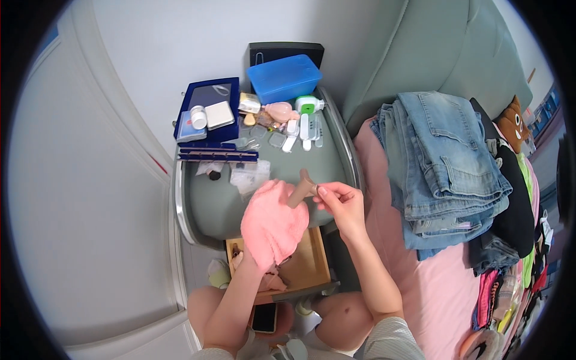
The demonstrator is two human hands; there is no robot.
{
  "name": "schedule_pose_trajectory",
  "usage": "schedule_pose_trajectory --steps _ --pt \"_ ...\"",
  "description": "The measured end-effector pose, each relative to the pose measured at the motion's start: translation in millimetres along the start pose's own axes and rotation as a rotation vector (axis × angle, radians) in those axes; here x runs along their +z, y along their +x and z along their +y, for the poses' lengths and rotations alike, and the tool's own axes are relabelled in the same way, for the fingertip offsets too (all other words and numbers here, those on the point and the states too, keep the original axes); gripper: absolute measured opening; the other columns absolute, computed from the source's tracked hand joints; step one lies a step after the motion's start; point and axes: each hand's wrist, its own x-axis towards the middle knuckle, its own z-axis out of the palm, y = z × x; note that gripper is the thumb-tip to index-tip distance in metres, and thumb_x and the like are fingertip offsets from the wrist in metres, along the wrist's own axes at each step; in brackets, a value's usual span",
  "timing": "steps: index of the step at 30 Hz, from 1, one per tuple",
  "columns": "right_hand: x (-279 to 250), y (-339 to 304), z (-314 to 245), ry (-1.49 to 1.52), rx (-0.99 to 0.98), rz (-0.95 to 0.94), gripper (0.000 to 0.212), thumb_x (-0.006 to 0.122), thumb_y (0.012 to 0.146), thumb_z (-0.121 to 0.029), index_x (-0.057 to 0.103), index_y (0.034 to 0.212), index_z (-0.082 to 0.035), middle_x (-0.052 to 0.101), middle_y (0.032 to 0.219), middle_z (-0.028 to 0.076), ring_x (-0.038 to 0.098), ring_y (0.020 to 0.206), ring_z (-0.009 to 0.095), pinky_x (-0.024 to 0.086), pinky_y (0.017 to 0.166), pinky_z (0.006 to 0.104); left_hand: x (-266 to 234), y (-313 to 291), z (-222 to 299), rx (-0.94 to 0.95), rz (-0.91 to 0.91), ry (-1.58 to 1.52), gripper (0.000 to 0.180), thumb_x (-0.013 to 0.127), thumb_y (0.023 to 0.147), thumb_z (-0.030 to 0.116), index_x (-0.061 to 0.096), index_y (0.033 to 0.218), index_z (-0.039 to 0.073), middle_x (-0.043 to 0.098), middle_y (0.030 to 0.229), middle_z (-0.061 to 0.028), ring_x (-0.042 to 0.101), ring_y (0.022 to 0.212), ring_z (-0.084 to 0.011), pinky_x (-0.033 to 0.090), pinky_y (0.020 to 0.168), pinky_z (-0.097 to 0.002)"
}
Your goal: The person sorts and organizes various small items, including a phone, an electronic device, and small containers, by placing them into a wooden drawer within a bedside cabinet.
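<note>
My right hand (342,205) pinches a glossy taupe-brown piece (303,189) with a curved, forked outline; I cannot make out its exact kind. A fluffy pink cloth (273,222) covers my left hand, so its fingers are hidden. The brown piece is held right at the cloth's upper right edge, and from here I cannot tell whether they touch. Both hands are above the front of the grey-green nightstand (210,207). Below them its wooden drawer (313,264) stands pulled out, with a pink item and small things inside, partly hidden by my left arm.
On the nightstand are a blue lidded box (285,78), a dark blue case (207,90), a white bottle (198,117), small plastic containers and clear bags (249,175). Folded jeans (450,156) lie on the pink bed (414,288) to the right. A phone (264,318) is between my legs.
</note>
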Motion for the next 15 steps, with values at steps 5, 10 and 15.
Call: schedule_pose_trajectory --steps 5,10,15 --pt "22 -29 2 -0.085 -0.078 -0.073 0.013 0.067 0.082 -0.006 0.068 0.091 0.003 0.068 0.079 0.006 0.059 0.068 0.005 0.048 0.061 0.0198 -2 -12 24 -0.625 0.220 -1.349 0.023 0.042 0.092 0.021 0.053 0.087 0.002 0.054 0.075 -0.0028 0.050 0.063 -0.0139 0.040 0.057 -0.0276" --pt "42 -54 11 -0.272 -0.082 -0.008 0.014 0.069 0.079 -0.007 0.069 0.088 0.004 0.066 0.071 0.003 0.056 0.063 0.003 0.046 0.058 0.0191 -13 -34 -54 -0.367 -0.535 -1.707 0.033 0.039 0.094 0.029 0.052 0.113 0.004 0.058 0.095 -0.0071 0.059 0.081 -0.0178 0.047 0.076 -0.0245" --pt "61 -72 37 -0.386 -0.158 0.089 0.016 0.071 0.076 -0.009 0.067 0.083 0.005 0.064 0.064 0.006 0.056 0.057 0.005 0.046 0.055 0.0210 -16 -81 -29 -0.357 0.113 -0.314 0.036 0.043 0.093 0.026 0.051 0.121 0.004 0.061 0.080 -0.0079 0.060 0.075 -0.0166 0.046 0.067 -0.0273"
